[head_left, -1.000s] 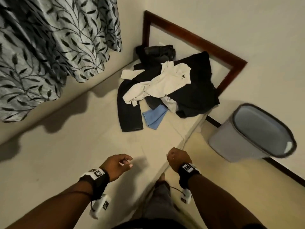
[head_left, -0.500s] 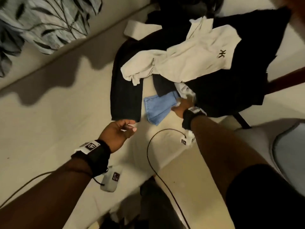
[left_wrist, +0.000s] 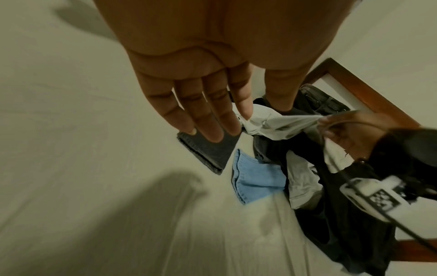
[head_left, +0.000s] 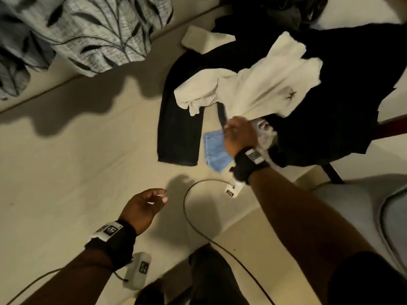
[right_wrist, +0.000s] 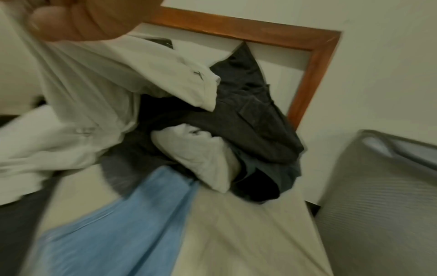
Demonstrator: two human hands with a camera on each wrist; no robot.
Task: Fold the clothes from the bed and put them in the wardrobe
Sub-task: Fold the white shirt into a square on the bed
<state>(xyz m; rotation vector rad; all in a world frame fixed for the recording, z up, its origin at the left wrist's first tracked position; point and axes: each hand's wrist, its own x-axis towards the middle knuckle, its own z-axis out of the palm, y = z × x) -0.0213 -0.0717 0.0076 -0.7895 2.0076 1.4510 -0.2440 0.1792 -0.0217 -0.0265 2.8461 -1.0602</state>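
Note:
A heap of clothes lies at the far right of the bed (head_left: 77, 161). On top is a cream shirt (head_left: 264, 89) with a small dark logo. Around it are black trousers (head_left: 180, 128), a blue denim piece (head_left: 214, 148) and a black garment (head_left: 341, 106). My right hand (head_left: 239, 135) grips the cream shirt's near edge; the cloth (right_wrist: 106, 84) stretches up from the heap into the fist (right_wrist: 78, 18). My left hand (head_left: 145, 205) hovers over the bare sheet with straight fingers (left_wrist: 208, 112) and holds nothing. The left wrist view shows the right hand (left_wrist: 350, 130) pinching the shirt (left_wrist: 283, 123).
A leaf-patterned curtain (head_left: 88, 29) hangs over the bed's far left. The wooden bed frame (right_wrist: 260, 35) runs behind the heap. A grey bin (right_wrist: 378, 205) stands on the floor right of the bed. A cable (head_left: 198, 216) loops from my right wrist.
My right hand has moved from the blue denim's edge up to the cream shirt and taken hold of it. My left hand's fingers have straightened. The view has come closer to the heap.

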